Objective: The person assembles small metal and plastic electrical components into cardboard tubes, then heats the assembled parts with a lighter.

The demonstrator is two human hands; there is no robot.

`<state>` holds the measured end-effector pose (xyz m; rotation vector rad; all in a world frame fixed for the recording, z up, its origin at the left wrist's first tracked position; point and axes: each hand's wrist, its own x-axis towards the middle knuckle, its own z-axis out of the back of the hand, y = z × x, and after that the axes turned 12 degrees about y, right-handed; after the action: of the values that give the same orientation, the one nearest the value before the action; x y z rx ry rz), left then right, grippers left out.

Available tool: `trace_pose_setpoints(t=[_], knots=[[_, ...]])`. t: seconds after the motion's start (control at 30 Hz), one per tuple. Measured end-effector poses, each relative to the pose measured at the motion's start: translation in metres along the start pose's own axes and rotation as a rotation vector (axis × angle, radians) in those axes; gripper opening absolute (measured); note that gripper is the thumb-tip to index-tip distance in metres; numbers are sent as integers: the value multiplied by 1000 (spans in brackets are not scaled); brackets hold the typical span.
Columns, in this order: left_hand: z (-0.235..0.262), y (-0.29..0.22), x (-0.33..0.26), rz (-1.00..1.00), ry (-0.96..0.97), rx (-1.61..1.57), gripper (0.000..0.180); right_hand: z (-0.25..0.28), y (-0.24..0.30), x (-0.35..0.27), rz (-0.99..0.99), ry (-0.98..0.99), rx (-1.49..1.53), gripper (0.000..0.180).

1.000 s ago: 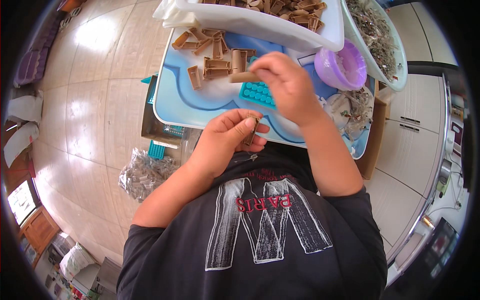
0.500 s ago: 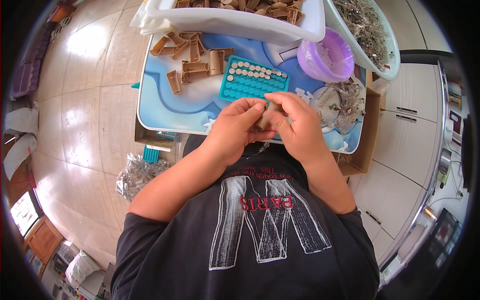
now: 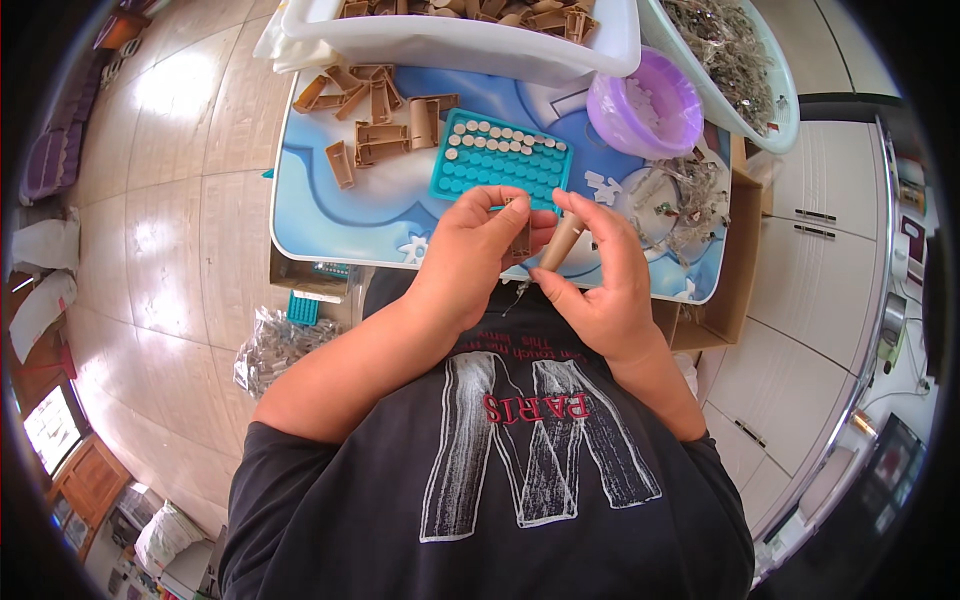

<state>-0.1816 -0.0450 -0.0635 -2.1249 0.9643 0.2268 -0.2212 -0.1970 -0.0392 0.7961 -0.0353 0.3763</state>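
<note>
Tan plastic clip piece [image 3: 520, 238] sat mid-frame, pinched in left hand [image 3: 470, 255]; right hand [image 3: 600, 270] held a tan stick [image 3: 558, 245], mid-assembly, needing careful lining up.

The left hand [image 3: 470, 255] wraps around a small brown piece [image 3: 520, 238], so most of that piece is hidden. The near edge of the teal tray [image 3: 500, 160] is covered by both hands. The right hand [image 3: 600, 280] hides the lower end of a tan stick [image 3: 560, 243]. Something thin hangs below the stick, too small to tell. Above the tray, the white tub [image 3: 460, 40] is cut off by the top edge. The grey basin [image 3: 760, 80], right of the tray, is cut off too, and the bits inside it are too small to tell.
</note>
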Motion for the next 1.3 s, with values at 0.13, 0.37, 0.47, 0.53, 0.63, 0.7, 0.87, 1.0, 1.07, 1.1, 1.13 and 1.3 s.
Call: trace_pose_setpoints(t=[0.13,0.37,0.47,0.53,0.63,0.7,0.87,1.0,1.07,1.1,1.13,1.3], knots=[[1,2,0,7,102,40,22,-8,-3,1,38,-55,48,69],[-4,-6,-5,39,137,7,28,1,-6,4,-27,39,196,80],[-5,-8,-6,98,147,-41,33,5,-7,8,-18,92,219,82],[-7,-9,-8,99,146,-82,38,4,-8,9,-15,114,226,83],[-8,-8,-9,77,145,-108,40,0,-9,10,-24,124,264,84],[-7,-8,-9,81,142,-104,40,-1,-9,11,-43,132,272,85],[-7,-8,-9,83,154,-101,40,3,-8,12,-50,182,257,87],[-7,-6,-8,58,177,-104,41,4,-6,13,-86,233,282,89],[-5,-5,-7,46,189,-113,41,3,-5,14,-85,230,293,89],[-4,-4,-7,48,196,-95,40,3,-5,14,-84,227,305,90],[-4,-4,-7,52,204,-76,39,3,-5,14,-84,227,305,90],[-8,-6,-9,52,237,-63,31,1,-9,13,-60,216,278,89]])
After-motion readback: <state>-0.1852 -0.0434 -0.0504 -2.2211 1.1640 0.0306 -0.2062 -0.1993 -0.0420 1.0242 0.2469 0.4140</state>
